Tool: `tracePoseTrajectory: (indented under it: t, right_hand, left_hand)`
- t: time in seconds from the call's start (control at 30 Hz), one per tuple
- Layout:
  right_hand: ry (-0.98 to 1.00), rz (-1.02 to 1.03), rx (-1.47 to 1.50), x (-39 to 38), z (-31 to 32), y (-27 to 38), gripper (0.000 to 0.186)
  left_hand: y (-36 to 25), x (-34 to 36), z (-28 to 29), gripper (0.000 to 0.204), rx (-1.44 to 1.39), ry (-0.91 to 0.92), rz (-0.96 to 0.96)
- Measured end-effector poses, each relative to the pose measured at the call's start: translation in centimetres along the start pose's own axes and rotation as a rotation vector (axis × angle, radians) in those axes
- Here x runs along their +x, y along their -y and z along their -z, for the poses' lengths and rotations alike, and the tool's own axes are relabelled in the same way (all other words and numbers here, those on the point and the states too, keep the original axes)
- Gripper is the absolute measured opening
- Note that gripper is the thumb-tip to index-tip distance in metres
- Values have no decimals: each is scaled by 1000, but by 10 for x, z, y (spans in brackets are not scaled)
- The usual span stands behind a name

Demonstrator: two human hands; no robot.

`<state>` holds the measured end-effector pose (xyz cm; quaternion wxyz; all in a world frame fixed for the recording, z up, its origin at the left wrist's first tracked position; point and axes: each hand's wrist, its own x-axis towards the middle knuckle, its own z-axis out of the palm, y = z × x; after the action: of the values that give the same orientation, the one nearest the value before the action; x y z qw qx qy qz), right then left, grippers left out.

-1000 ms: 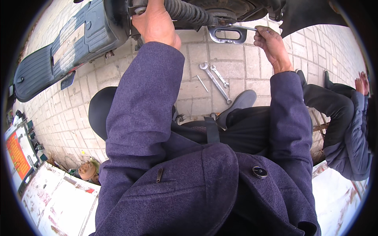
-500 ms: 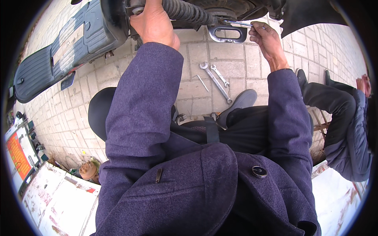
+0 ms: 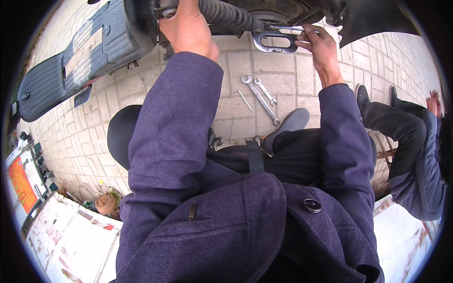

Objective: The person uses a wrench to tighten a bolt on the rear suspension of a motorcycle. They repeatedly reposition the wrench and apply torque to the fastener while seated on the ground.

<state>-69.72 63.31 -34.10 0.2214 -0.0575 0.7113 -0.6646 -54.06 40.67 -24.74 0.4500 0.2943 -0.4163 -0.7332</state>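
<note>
My left hand (image 3: 191,33) reaches to the top edge, curled against the upper end of a black coil-spring shock absorber (image 3: 231,15). Its fingers run out of the picture, so what they grip is hidden. Farther right, my right hand (image 3: 319,45) pinches a slim metal rod-like tool (image 3: 288,28) between thumb and fingers. The tool's far end meets the lower end of the shock absorber, just above a dark looped metal bracket (image 3: 276,50). Below on the paving lie a large wrench (image 3: 262,102), a smaller open-ended wrench (image 3: 265,92) and a thin hex key (image 3: 245,100).
A scooter's ribbed grey footboard (image 3: 42,94) extends at the left. My grey shoe (image 3: 293,123) is by the wrenches. At the right sits another person with dark trousers (image 3: 398,122). Worn white panels (image 3: 71,236) fill the lower left, near a brown pot (image 3: 105,203).
The view has shifted slightly. My right hand has moved a little left relative to the bracket, still pinching the tool; my left hand stays at the shock absorber's upper end.
</note>
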Motion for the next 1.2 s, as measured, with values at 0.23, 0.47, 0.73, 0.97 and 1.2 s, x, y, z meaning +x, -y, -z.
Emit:
tracePoseTrajectory:
  t: [0.23, 0.47, 0.73, 0.97, 1.2]
  right_hand:
    - [-111, 973, -1077, -35, -67, 56, 16]
    - [-7, 920, -1385, -65, -118, 61, 15]
    - [132, 920, -1148, -63, -70, 84, 9]
    - [215, 885, -967, -61, -59, 68, 9]
    - [114, 35, -259, -19, 4, 29, 23]
  left_hand:
    - [1, 2, 1, 22, -17, 2, -9]
    - [0, -1, 3, 22, -17, 36, 10]
    - [1, 1, -2, 22, 25, -44, -21]
    - [-2, 1, -3, 19, 23, -50, 10]
    - [0, 2, 0, 20, -16, -28, 1]
